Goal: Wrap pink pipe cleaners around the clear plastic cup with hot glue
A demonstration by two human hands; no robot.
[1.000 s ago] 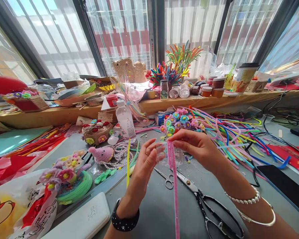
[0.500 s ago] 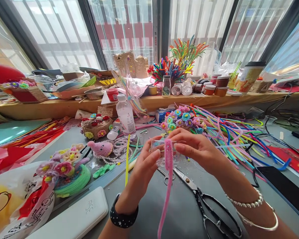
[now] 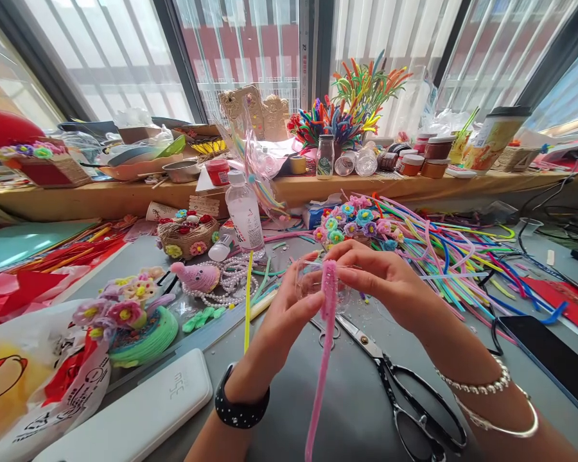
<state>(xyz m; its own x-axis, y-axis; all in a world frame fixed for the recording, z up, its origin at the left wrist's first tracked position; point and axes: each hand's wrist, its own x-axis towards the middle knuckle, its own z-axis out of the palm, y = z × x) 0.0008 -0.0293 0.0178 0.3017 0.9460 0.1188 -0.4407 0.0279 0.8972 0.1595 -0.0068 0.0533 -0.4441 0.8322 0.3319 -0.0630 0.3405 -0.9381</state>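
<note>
Above the table a pink fuzzy pipe cleaner hangs from a folded, doubled upper part, with its long tail dropping toward me. Behind that folded part is a clear plastic container, its exact shape partly covered by my fingers. My left hand is closed round the container's left side, its thumb tip against the pipe cleaner. From the right, my right hand pinches near the pipe cleaner's top, fingers curled over behind the container. Large black-handled scissors lie open below my right hand, and a smaller pair is partly hidden beside them.
Many coloured pipe cleaners spread over the right back. A phone lies at right, a white power bank at left. A water bottle, a flower basket and a green flower piece stand left of my hands.
My left thumb has moved right, onto the pipe cleaner. My right thumb has come in closer to its top. The folded part has shifted slightly right and up, and the whole view has shifted a little.
</note>
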